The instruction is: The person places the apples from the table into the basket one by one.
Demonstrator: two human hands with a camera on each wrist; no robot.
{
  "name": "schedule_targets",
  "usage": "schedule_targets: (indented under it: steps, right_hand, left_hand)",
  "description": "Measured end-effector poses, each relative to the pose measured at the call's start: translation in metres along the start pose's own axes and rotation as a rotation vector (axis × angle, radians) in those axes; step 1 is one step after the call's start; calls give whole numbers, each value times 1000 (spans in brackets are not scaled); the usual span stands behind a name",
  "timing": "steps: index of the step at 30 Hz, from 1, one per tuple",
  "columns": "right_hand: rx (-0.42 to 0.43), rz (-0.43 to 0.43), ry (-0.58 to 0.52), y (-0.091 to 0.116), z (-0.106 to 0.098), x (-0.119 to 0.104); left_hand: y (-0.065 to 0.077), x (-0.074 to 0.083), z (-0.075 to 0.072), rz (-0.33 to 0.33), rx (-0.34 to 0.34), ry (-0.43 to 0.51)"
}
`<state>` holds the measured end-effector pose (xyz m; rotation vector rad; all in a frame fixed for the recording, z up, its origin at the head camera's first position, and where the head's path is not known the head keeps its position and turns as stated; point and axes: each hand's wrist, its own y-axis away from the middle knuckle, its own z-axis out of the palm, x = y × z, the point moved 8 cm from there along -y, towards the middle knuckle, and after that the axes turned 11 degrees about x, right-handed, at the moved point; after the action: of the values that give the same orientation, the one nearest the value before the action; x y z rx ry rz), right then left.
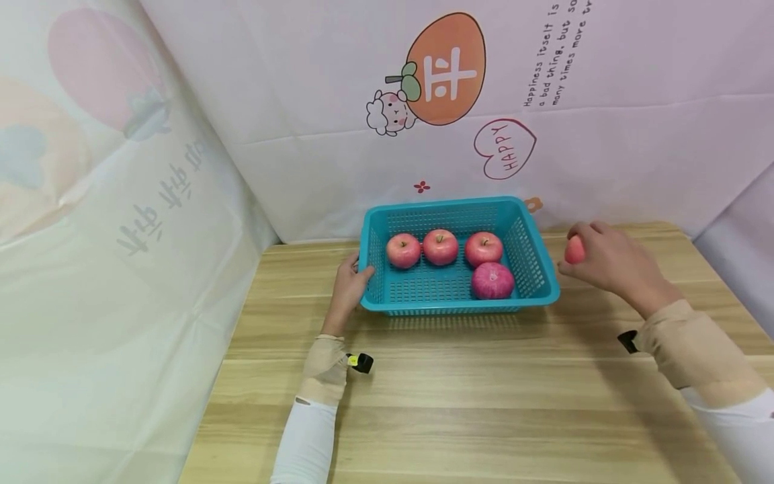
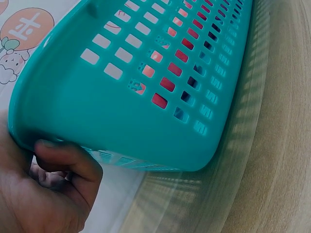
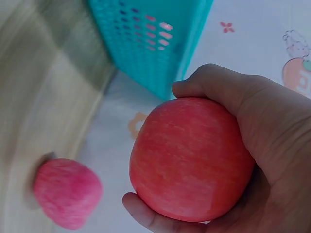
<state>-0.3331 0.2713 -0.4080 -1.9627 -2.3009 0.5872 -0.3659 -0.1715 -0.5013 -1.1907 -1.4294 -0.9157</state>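
A blue-green plastic basket (image 1: 447, 308) with perforated walls stands at the back of the table, several red apples (image 1: 441, 247) inside. My left hand (image 1: 349, 289) grips its left end, thumb over the rim (image 2: 36, 63). To the right of the basket, my right hand (image 1: 617, 265) holds a red apple (image 3: 192, 160), fingers and thumb curled round its sides. A second, pinker apple (image 3: 68, 193) lies on the table beyond the held one in the right wrist view; in the head view it is hidden.
The wooden table (image 1: 484, 396) ends at a white printed cloth (image 1: 314, 121) hanging behind the basket. Another cloth (image 1: 121, 323) hangs along the left side. Each wrist wears a small black camera (image 1: 363, 363) on a beige band.
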Motion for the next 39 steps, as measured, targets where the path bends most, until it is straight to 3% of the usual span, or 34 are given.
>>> schedule_targets:
  steps: [10, 21, 26, 39]
  right_hand:
    - [2, -44, 28, -9, -19, -34]
    - [0, -139, 23, -19, -25, -73]
    - [25, -178, 26, -24, -23, -84]
    - [-1, -218, 14, -34, -9, -100]
  left_hand:
    - [1, -1, 0, -12, -14, 17]
    - [0, -1, 0, -13, -10, 24]
    - [0, 0, 0, 6, -15, 32]
    - [-1, -2, 2, 1, -9, 15]
